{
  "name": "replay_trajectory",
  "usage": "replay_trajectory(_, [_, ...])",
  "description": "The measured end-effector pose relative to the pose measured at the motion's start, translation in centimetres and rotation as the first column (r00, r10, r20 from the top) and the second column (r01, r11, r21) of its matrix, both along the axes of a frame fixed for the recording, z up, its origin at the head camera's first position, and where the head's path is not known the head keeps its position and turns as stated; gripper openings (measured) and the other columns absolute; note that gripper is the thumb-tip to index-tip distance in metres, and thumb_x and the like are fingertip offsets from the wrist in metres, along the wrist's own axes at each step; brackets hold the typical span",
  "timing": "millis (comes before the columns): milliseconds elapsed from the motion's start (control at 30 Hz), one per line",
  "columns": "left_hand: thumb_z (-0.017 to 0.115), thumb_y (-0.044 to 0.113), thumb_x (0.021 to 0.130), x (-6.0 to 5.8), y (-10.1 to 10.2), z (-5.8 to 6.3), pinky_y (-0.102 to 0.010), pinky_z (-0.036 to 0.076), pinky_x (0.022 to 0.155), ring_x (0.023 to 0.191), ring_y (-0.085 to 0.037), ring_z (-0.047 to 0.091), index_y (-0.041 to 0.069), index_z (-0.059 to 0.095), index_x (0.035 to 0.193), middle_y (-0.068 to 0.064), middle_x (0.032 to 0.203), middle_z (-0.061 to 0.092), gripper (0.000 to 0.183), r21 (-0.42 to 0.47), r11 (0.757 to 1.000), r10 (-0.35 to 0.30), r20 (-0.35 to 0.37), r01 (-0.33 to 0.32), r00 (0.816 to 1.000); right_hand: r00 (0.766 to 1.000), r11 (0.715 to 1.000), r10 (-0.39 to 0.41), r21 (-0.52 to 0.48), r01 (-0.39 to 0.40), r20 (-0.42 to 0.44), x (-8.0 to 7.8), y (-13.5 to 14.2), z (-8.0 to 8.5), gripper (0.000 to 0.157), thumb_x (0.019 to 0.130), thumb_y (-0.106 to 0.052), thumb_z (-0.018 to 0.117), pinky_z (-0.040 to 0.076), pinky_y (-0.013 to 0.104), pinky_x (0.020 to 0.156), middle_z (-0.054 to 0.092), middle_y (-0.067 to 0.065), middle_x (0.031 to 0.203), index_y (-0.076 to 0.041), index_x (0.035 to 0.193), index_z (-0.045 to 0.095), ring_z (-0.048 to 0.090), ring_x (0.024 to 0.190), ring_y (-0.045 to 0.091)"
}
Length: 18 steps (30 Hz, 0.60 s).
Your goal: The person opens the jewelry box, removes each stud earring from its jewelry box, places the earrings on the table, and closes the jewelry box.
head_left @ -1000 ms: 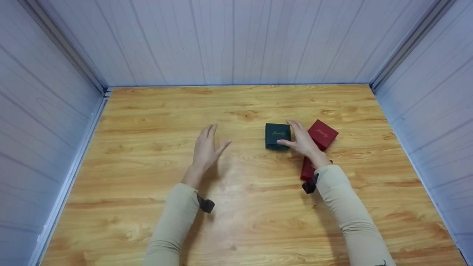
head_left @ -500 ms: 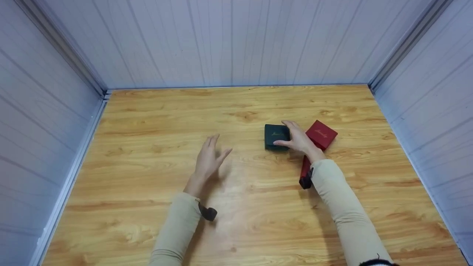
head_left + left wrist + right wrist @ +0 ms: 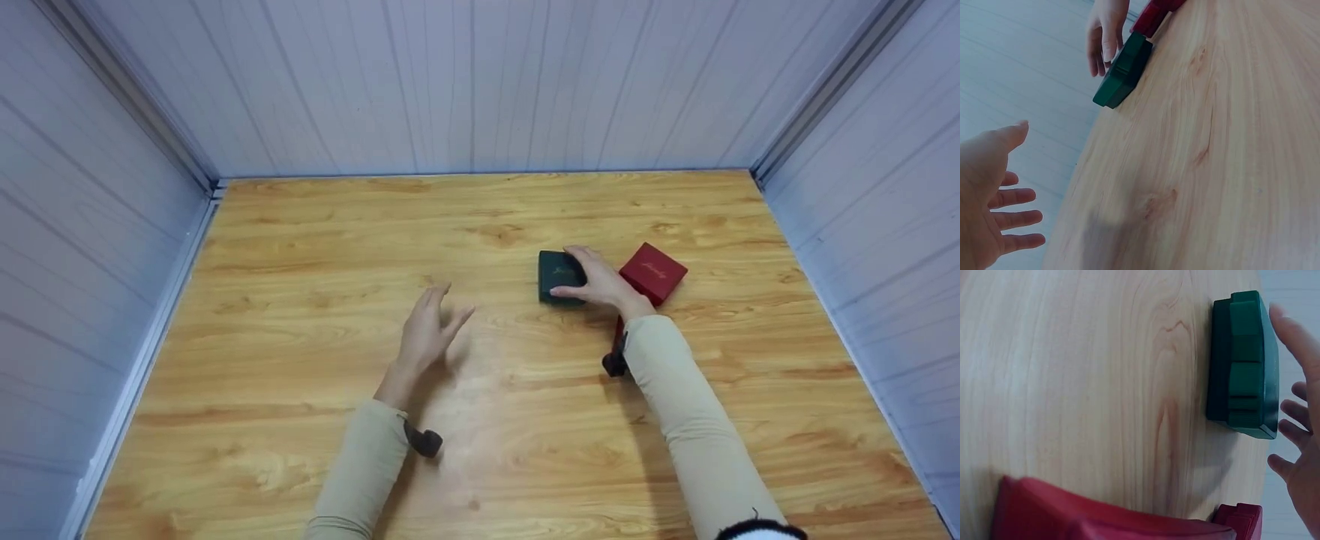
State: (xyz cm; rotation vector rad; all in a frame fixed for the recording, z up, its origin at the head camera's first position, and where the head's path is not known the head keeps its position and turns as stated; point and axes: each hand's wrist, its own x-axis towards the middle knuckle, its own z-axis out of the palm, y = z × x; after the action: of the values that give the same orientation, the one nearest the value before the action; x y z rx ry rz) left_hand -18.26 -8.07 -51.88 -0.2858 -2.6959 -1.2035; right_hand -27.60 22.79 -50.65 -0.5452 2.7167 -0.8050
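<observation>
Resting: one green box (image 3: 559,277) (near two red boxes (image 3: 1061,512) (image 3: 1241,520)).

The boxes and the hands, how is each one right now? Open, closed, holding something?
Green box: closed, lying flat.
Far red box: closed, lying flat.
Near red box: partly hidden; I can't tell whether it's fully closed.
Left hand: open, holding nothing.
Right hand: open, above the green box, not gripping it.
</observation>
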Motion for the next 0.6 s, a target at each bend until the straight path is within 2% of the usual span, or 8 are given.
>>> replay_trajectory(267, [0.055, 0.038, 0.085, 0.8, 0.2, -0.2, -0.040, 0.043, 0.084, 0.104, -0.028, 0.050, -0.001, 0.047, 0.123, -0.014, 0.115, 0.053, 0.055, 0.020, 0.999, -0.037, 0.045, 0.036, 0.998, 0.999, 1.000, 0.021, 0.012, -0.021, -0.029, -0.3, 0.0, -0.3, 0.099, 0.065, -0.059, 0.066, 0.020, 0.048, 0.101, 0.020, 0.011, 0.143, -0.010, 0.140, 0.023, 0.015, 0.130, 0.028])
replay_trajectory(600, [0.054, 0.040, 0.085, 2.0, 0.3, -0.9, -0.037, 0.042, 0.086, 0.103, -0.026, 0.051, 0.001, 0.049, 0.122, -0.012, 0.113, 0.054, 0.055, 0.021, 0.999, -0.037, 0.084, 0.036, 0.996, 0.995, 0.995, 0.096, -0.007, -0.097, -0.031, -0.4, -0.6, -0.3, 0.104, 0.062, -0.047, 0.075, 0.020, 0.048, 0.101, 0.016, 0.010, 0.145, -0.010, 0.141, 0.019, 0.013, 0.131, 0.027])
